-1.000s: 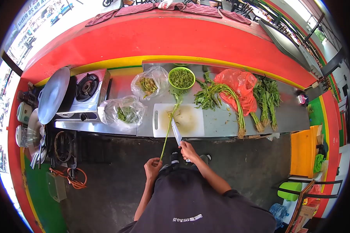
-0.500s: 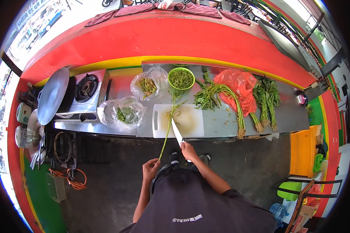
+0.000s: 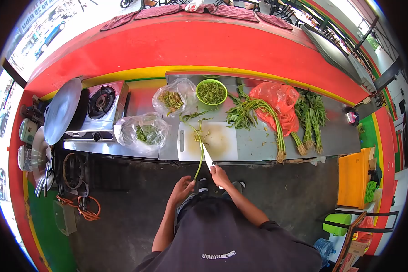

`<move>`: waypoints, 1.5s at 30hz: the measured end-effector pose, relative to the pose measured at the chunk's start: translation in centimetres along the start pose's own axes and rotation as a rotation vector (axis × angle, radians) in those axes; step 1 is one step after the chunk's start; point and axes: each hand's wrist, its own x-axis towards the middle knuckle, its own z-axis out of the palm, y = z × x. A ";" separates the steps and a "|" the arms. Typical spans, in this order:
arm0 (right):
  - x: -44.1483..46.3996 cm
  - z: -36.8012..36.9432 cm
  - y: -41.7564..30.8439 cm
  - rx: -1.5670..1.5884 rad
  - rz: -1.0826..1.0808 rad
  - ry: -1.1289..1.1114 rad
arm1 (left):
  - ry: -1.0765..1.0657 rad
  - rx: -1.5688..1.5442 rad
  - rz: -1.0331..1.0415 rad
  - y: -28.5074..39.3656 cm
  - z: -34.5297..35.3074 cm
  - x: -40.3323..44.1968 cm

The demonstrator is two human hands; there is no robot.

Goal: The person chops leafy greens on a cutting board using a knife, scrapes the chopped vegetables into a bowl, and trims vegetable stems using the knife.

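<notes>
Tho @ L fingers, stem across brd.

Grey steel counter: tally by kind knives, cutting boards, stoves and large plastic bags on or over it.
Pale-bladed knife: 1
White rectangular cutting board: 1
Silver gas stove: 1
Large clear plastic bags: 2
Large red plastic bag: 1
Total: 6

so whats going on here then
A person's left hand has the lower end of a long green stem at its fingertips, while the right hand grips a knife. The stem's upper part lies across the white cutting board, with the blade close beside it. Behind the board stands a green bowl of leafy bits; more greens lie off to the right.
</notes>
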 end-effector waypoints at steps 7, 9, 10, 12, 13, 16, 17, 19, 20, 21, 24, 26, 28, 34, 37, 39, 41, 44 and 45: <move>-0.5 -0.4 -1.1 -0.064 -0.023 0.048 | 0.112 0.377 0.090 -0.8 2.3 9.0; -0.4 -0.9 -1.3 0.012 0.085 -0.053 | 0.154 0.437 0.154 -0.6 3.2 10.7; -0.3 -0.6 -0.9 0.013 0.071 -0.053 | 0.218 0.428 0.118 -0.4 3.6 11.3; -0.2 -0.5 -0.7 0.033 0.075 -0.072 | 0.331 0.412 0.118 -0.4 4.4 11.9; -0.3 -0.6 -0.9 0.034 0.077 -0.067 | 0.326 0.413 0.121 -0.6 4.6 12.0; -0.3 -0.8 -0.9 0.043 0.077 -0.055 | 0.302 0.392 0.181 0.0 5.0 11.2; -0.3 -0.9 -0.9 0.042 0.060 -0.058 | 0.273 0.324 0.176 0.4 5.0 10.8; 0.0 -0.5 -0.2 0.041 0.041 -0.065 | 0.247 0.257 0.169 0.3 4.6 10.4; 0.1 -0.3 0.1 -0.028 -0.004 0.007 | 0.277 0.272 0.173 0.3 4.2 10.1; 0.3 -0.1 0.4 -0.099 -0.051 0.078 | 0.308 0.286 0.177 0.1 3.6 9.8; -0.3 -2.3 -2.2 0.064 0.137 -0.078 | 0.341 0.335 0.189 0.1 2.0 9.7; -0.5 -3.0 -3.4 0.132 0.135 -0.078 | 0.382 0.436 0.252 0.8 1.1 9.8; -0.4 -3.7 -4.4 0.282 0.189 -0.110 | 0.391 0.422 0.261 0.8 0.4 10.5; 0.1 -4.3 -6.0 0.418 0.254 -0.238 | 0.275 0.434 0.308 0.3 0.2 9.2; 0.4 -3.6 -5.9 0.398 0.252 -0.228 | 0.243 0.425 0.260 0.1 0.6 7.7; 0.4 -3.2 -5.7 0.374 0.242 -0.218 | 0.253 0.376 0.219 -0.2 0.7 6.9; 0.4 -2.9 -5.7 0.348 0.230 -0.209 | 0.256 0.369 0.214 -0.7 0.4 6.6; 0.4 -2.7 -5.5 0.332 0.220 -0.197 | 0.268 0.352 0.216 -0.8 0.2 6.2; 0.5 -2.7 -5.4 0.295 0.201 -0.196 | 0.276 0.345 0.222 -0.7 0.2 6.1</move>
